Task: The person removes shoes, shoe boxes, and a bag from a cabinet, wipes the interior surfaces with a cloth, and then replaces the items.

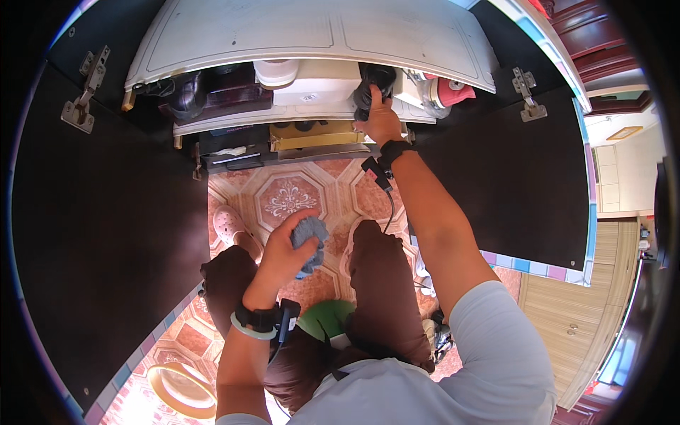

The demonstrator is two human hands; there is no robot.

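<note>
My left hand grips a crumpled blue-grey cloth above the floor, between my knees. Reaching up and forward, my right hand holds a black shoe at the front of a cabinet shelf. Left of that shoe are a white box and a white shoe on top. Farther left, a glossy black boot or shoe rests by a dark red box. To the right of my right hand sits a red-and-white shoe, partly under clear plastic.
Open black cabinet doors flank me, the left door and the right door. White tilting panels overhang the shelf. Below is an open yellow box with dark items. A round-rimmed object lies on the patterned tile floor; shoes lie beside my right leg.
</note>
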